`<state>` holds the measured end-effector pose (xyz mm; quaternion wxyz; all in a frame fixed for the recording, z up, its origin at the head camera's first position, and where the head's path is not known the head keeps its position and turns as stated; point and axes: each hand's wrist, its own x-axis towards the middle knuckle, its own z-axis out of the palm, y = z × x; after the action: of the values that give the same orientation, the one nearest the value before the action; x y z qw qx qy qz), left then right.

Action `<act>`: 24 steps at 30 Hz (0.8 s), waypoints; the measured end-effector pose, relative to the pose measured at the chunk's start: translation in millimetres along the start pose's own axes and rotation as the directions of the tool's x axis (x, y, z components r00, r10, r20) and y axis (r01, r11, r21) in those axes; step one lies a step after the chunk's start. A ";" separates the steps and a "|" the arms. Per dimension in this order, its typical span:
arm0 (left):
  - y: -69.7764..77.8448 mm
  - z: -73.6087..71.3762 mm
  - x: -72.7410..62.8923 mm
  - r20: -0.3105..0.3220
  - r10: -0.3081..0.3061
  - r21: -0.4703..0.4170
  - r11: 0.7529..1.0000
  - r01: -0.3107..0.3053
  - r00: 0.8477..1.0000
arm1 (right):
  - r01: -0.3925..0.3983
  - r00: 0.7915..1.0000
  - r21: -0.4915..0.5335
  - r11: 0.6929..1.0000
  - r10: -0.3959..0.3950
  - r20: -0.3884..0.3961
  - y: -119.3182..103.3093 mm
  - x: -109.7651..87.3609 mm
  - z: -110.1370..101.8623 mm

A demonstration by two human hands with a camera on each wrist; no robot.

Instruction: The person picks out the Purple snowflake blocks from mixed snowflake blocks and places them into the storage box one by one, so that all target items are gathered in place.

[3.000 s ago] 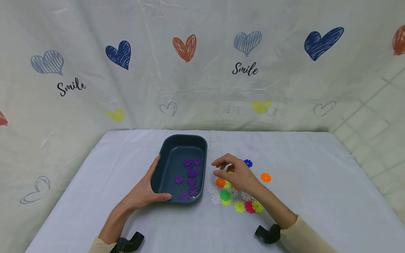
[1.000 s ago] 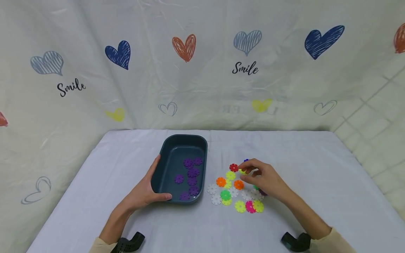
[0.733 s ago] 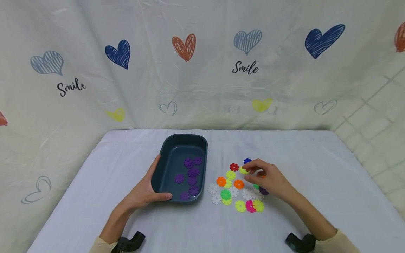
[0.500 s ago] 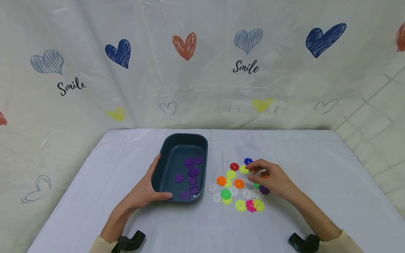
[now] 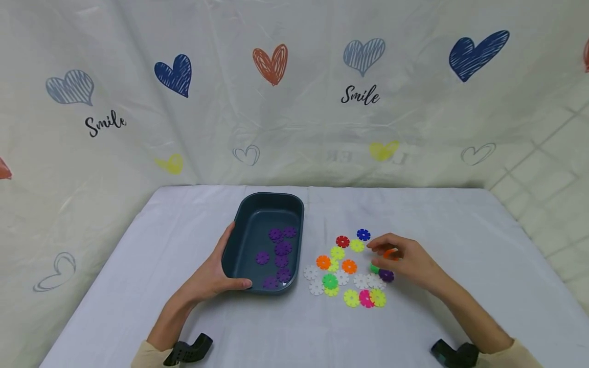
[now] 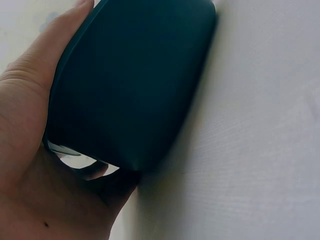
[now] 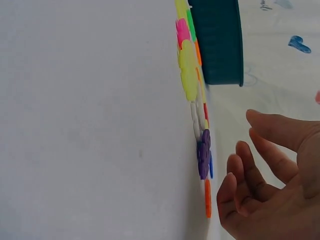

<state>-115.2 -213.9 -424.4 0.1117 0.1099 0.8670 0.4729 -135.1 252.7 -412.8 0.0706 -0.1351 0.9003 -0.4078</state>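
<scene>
A dark teal tray [image 5: 248, 255] stands left of the table's middle. Inside it, toward the right side, lie several purple flower-shaped discs [image 5: 282, 248]. My left hand [image 5: 209, 278] grips the tray's left side, thumb over the near rim; the left wrist view shows the hand [image 6: 30, 135] against the tray wall [image 6: 130, 75]. Above the right part of the loose discs hovers my right hand [image 5: 409, 259], fingers loosely bent and holding nothing. An orange disc [image 5: 391, 253] shows in its finger gap. A purple disc [image 5: 386, 276] lies just below that hand, overlapping a white one.
Loose discs in several colours spread right of the tray: white [image 5: 310, 272], green [image 5: 330, 280], pink [image 5: 366, 298], yellow [image 5: 352, 298], red [image 5: 342, 242] and blue [image 5: 363, 234]. A white cloth [image 5: 257, 332] covers the table. Behind hangs a heart-printed curtain [image 5: 303, 128].
From beside the tray, my right hand has moved right across the loose discs, uncovering the red, blue and purple ones. My left hand keeps its grip on the tray.
</scene>
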 end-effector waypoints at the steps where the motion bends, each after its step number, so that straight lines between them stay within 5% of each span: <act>1: 0.2 0.0 -0.2 0.000 -0.001 0.003 1.000 0.001 1.000 | -0.003 1.000 0.003 1.000 0.003 0.006 0.6 -0.4 -0.8; 24: -2.0 0.4 1.7 0.004 0.006 -0.034 0.999 -0.006 1.000 | 0.027 0.989 0.012 1.000 -0.029 0.148 20.5 -13.0 -19.3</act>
<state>-116.9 -214.2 -426.5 0.1141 0.1114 0.8584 0.4876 -131.1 283.4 -415.4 0.1321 -0.1774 0.8885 -0.4020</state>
